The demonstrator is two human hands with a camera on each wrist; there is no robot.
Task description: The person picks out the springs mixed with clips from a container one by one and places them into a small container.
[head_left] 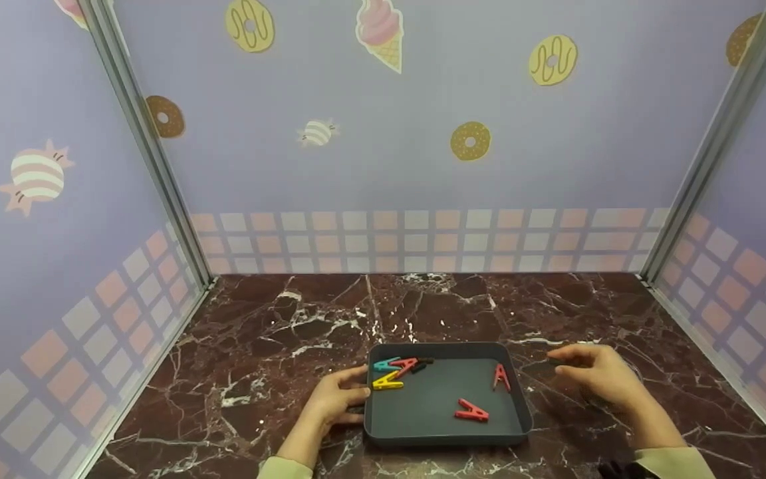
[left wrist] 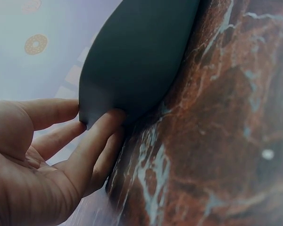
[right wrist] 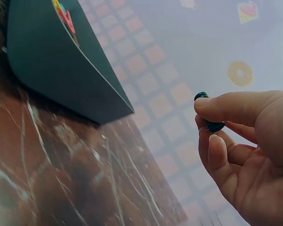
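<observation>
A dark grey tray (head_left: 446,438) stands on the table with several small spring clips in it. At its left end a blue clip (head_left: 385,364), a red clip (head_left: 404,365), a yellow clip (head_left: 387,382) and a dark piece (head_left: 419,367) lie close together. Two more red clips (head_left: 472,411) lie towards the right. My left hand (head_left: 338,399) touches the tray's left wall with its fingertips, fingers nearly straight. To the right of the tray, my raised right hand (head_left: 599,374) pinches a small dark cylindrical piece (right wrist: 215,126) between thumb and fingers; its exact kind is unclear.
The dark red marbled table (head_left: 290,332) extends around the tray. Patterned walls (head_left: 423,179) with metal corner posts (head_left: 709,146) enclose its back and sides.
</observation>
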